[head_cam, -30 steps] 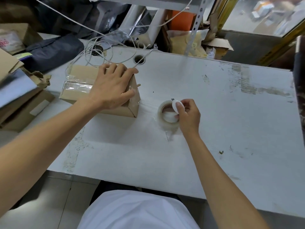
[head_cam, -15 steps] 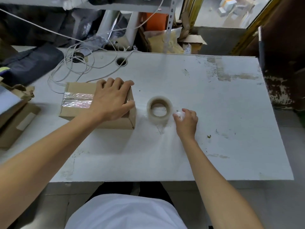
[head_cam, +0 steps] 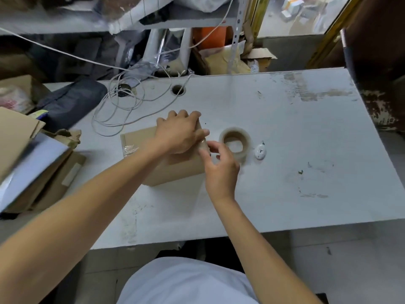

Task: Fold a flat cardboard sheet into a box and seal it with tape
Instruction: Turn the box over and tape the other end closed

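Left hand fingers spread flat, pressing on cardboard box. Right hand fingers loosely curled at box's right end; pinch unclear. Box on table, long axis left-far to right-near. Tape roll flat, just right.

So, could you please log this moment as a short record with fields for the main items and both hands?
box: cardboard box on the white table, clear tape on its top
left hand: left hand rests flat on the box top
right hand: right hand at the box's right edge, fingers smoothing tape
tape roll: tape roll lies flat right of the box, unheld
cutter: small white cutter beside the roll
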Available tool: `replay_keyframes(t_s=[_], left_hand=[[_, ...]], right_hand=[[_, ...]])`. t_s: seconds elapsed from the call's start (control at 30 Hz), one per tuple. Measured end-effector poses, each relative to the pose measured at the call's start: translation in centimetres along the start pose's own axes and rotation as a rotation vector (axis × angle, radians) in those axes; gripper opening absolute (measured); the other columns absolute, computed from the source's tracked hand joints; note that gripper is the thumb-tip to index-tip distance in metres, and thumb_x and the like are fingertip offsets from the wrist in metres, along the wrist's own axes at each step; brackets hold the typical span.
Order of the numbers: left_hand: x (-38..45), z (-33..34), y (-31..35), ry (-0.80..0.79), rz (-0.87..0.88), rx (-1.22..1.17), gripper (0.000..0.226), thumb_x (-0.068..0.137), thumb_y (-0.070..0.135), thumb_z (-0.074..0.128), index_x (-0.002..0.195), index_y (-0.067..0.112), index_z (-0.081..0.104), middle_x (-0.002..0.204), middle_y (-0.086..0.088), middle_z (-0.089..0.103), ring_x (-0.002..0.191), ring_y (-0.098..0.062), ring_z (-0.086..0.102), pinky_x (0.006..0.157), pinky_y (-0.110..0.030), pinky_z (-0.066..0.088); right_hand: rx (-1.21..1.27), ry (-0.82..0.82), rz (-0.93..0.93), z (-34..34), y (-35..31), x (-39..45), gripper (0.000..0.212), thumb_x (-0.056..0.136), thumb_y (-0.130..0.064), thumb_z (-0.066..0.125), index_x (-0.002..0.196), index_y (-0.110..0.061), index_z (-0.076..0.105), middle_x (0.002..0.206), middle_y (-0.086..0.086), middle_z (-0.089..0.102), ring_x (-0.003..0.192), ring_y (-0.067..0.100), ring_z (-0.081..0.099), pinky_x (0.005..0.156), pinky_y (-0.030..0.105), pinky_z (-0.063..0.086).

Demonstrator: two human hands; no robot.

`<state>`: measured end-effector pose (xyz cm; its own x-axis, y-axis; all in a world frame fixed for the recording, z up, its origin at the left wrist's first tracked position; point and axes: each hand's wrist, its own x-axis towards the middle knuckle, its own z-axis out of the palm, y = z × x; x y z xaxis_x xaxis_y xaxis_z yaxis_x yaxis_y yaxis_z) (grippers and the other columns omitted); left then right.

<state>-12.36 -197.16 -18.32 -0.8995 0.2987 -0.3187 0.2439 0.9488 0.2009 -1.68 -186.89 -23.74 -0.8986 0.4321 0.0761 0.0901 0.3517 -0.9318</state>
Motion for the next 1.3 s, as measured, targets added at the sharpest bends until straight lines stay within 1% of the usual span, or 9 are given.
replay_keyframes(t_s=[0.2, 0.37, 0.5, 0.7, 0.83, 0.93, 1.03, 1.13, 1.3], left_hand=[[-1.1, -0.8, -5.4, -0.122, 0.136, -0.288, 0.045, 0.095, 0.043, 0.061, 0.134, 0.023, 0.052, 0.124, -0.010, 0.058, 0.102, -0.025, 0.055, 0.083, -0.033, 0.040], [-4.1, 1.6, -7.8, -0.062, 0.216, -0.647, 0.045, 0.096, 0.029, 0.064, 0.137, 0.039, 0.051, 0.132, 0.002, 0.049, 0.111, -0.013, 0.051, 0.090, -0.015, 0.036], [-4.7, 2.6, -8.0, -0.039, 0.244, -0.927, 0.040, 0.090, 0.013, 0.067, 0.125, 0.032, 0.065, 0.129, 0.012, 0.061, 0.119, -0.007, 0.055, 0.097, -0.020, 0.041], [-5.2, 4.8, -7.0, 0.100, 0.009, -1.465, 0.038, 0.074, 0.009, 0.071, 0.111, 0.019, 0.072, 0.115, -0.009, 0.070, 0.098, -0.014, 0.066, 0.084, -0.027, 0.054], [-5.0, 5.7, -6.5, 0.137, -0.053, -1.436, 0.038, 0.073, 0.017, 0.069, 0.111, 0.015, 0.072, 0.103, -0.001, 0.071, 0.090, -0.010, 0.066, 0.074, -0.022, 0.053], [-4.6, 6.0, -7.2, 0.040, -0.038, -1.382, 0.045, 0.068, 0.032, 0.071, 0.111, 0.017, 0.072, 0.101, -0.001, 0.072, 0.090, -0.011, 0.068, 0.074, -0.020, 0.053], [-4.4, 5.8, -7.5, 0.012, -0.009, -1.315, 0.053, 0.065, 0.044, 0.068, 0.112, 0.019, 0.071, 0.102, 0.000, 0.073, 0.091, -0.011, 0.069, 0.075, -0.020, 0.054], [-4.6, 5.8, -7.5, 0.057, -0.012, -1.289, 0.055, 0.064, 0.047, 0.069, 0.116, 0.025, 0.068, 0.106, -0.001, 0.070, 0.093, -0.009, 0.068, 0.076, -0.020, 0.054], [-4.9, 5.6, -7.2, 0.112, -0.044, -1.322, 0.056, 0.065, 0.041, 0.074, 0.119, 0.029, 0.066, 0.108, 0.007, 0.070, 0.095, -0.009, 0.067, 0.081, -0.023, 0.056]], right_hand=[[0.157, -0.166, 0.210, -0.6, 0.2, 1.6, 0.018, 0.095, -0.028, 0.058, 0.104, -0.029, 0.074, 0.101, -0.011, 0.074, 0.096, 0.011, 0.067, 0.085, 0.028, 0.053], [0.189, -0.372, 0.171, 0.0, -0.3, 3.6, 0.024, 0.099, -0.023, 0.049, 0.098, -0.027, 0.072, 0.099, -0.010, 0.073, 0.094, 0.006, 0.064, 0.085, 0.026, 0.050], [0.246, -0.494, 0.150, 0.5, -0.5, 3.9, 0.025, 0.104, -0.017, 0.045, 0.105, -0.015, 0.070, 0.100, -0.006, 0.071, 0.092, 0.002, 0.061, 0.083, 0.016, 0.046], [0.175, -0.537, 0.137, 1.5, -1.0, 5.6, 0.026, 0.102, -0.022, 0.046, 0.099, -0.016, 0.071, 0.095, -0.007, 0.071, 0.088, 0.006, 0.063, 0.083, 0.031, 0.051], [0.045, -0.579, 0.157, 1.5, -0.6, 6.4, 0.038, 0.095, -0.045, 0.049, 0.093, -0.013, 0.071, 0.089, 0.006, 0.070, 0.082, 0.014, 0.062, 0.080, 0.042, 0.051], [-0.064, -0.702, 0.196, 0.7, -0.4, 6.7, 0.063, 0.093, -0.062, 0.042, 0.093, -0.003, 0.065, 0.080, 0.001, 0.062, 0.079, 0.010, 0.057, 0.078, 0.034, 0.045], [-0.136, -0.564, 0.214, -1.1, 0.5, 8.3, 0.051, 0.101, -0.049, 0.042, 0.094, -0.009, 0.074, 0.098, -0.005, 0.073, 0.096, 0.008, 0.063, 0.085, 0.022, 0.044], [-0.425, -0.358, 0.028, -3.8, 3.7, 10.9, 0.027, 0.097, -0.014, 0.046, 0.100, -0.009, 0.073, 0.103, 0.006, 0.072, 0.104, 0.024, 0.062, 0.087, 0.033, 0.046], [-1.128, -0.750, -0.220, -5.9, 7.5, 11.5, 0.037, 0.081, -0.019, 0.053, 0.114, -0.018, 0.070, 0.120, 0.001, 0.067, 0.131, 0.025, 0.043, 0.106, 0.041, 0.033]])
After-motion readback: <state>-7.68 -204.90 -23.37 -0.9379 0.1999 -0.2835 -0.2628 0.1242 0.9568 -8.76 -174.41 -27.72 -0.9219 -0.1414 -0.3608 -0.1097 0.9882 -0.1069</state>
